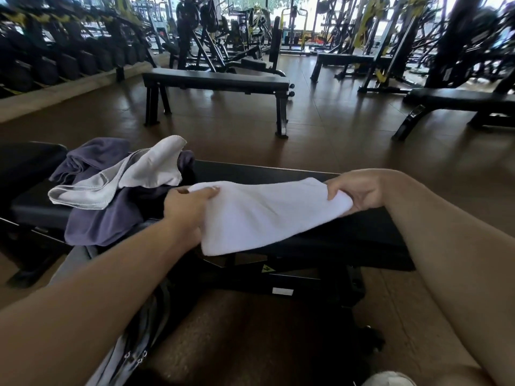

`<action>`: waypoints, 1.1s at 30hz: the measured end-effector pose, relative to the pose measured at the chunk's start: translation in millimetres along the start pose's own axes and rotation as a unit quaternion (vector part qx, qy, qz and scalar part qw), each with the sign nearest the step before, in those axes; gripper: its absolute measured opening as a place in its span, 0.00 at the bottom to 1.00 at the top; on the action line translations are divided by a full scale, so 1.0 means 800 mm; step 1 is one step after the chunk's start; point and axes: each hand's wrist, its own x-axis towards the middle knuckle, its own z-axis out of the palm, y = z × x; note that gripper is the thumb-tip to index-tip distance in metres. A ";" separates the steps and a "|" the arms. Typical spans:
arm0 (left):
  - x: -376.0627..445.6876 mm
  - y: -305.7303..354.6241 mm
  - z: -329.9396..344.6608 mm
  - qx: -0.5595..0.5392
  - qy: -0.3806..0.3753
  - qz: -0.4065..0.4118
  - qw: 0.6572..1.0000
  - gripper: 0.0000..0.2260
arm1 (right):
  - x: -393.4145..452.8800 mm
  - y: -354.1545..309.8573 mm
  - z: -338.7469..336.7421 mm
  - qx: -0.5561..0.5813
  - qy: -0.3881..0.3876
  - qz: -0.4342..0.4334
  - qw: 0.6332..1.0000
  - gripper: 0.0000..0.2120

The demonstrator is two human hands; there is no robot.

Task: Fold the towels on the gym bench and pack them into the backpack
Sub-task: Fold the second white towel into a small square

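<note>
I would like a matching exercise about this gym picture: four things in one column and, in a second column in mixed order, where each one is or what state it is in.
Things
1. white towel
2. grey towel
3. purple cloth
4. backpack

Places or states
A. lies crumpled on top of the purple heap
B. on the floor below the near bench
C. held at both ends by the left hand and right hand
D. heaped on the bench, under another towel

Pairs: 1-C, 2-A, 3-D, 4-B
</note>
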 end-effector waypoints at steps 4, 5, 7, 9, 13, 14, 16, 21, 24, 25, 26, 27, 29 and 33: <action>0.023 0.010 -0.010 0.098 -0.017 0.054 0.994 0.21 | -0.020 -0.008 0.014 -0.088 -0.055 0.013 0.995 0.21; 0.029 0.010 -0.011 0.108 -0.026 0.063 0.992 0.19 | -0.020 -0.010 0.023 -0.091 -0.027 0.010 0.995 0.20; 0.037 0.010 -0.011 0.122 -0.043 0.065 0.989 0.13 | -0.016 -0.012 0.037 -0.111 0.048 -0.010 0.993 0.19; 0.044 0.009 -0.013 0.151 -0.049 0.061 0.985 0.06 | -0.010 -0.014 0.043 -0.117 0.114 -0.034 0.986 0.18; 0.064 0.007 -0.016 0.184 -0.018 0.070 0.980 0.07 | -0.007 -0.015 0.035 -0.048 0.193 -0.063 0.978 0.16; 0.067 0.007 -0.014 0.190 -0.009 0.073 0.979 0.08 | -0.007 -0.013 0.032 -0.032 0.200 -0.065 0.977 0.16; 0.074 0.007 -0.007 0.209 0.007 0.100 0.973 0.08 | -0.005 -0.009 0.028 -0.022 0.216 -0.063 0.974 0.16; 0.060 0.013 0.019 0.313 0.001 0.267 0.911 0.19 | -0.003 -0.005 0.023 0.004 0.249 -0.072 0.966 0.14; 0.033 0.007 0.042 0.378 -0.096 0.387 0.836 0.16 | -0.009 -0.005 0.020 0.017 0.229 -0.063 0.971 0.14; 0.023 0.003 0.051 0.398 -0.137 0.416 0.806 0.17 | -0.012 -0.006 0.019 0.019 0.220 -0.060 0.974 0.14; 0.016 -0.001 0.060 0.424 -0.170 0.429 0.779 0.18 | -0.014 -0.008 0.018 0.019 0.212 -0.057 0.975 0.14; 0.011 -0.004 0.066 0.459 -0.193 0.426 0.756 0.20 | -0.017 -0.009 0.017 0.021 0.205 -0.056 0.977 0.14; 0.014 -0.011 0.072 0.554 -0.219 0.387 0.704 0.25 | -0.022 -0.011 0.012 0.029 0.195 -0.059 0.979 0.16; 0.029 -0.028 0.067 0.701 -0.268 0.251 0.611 0.34 | -0.031 -0.009 -0.006 0.045 0.200 -0.070 0.976 0.18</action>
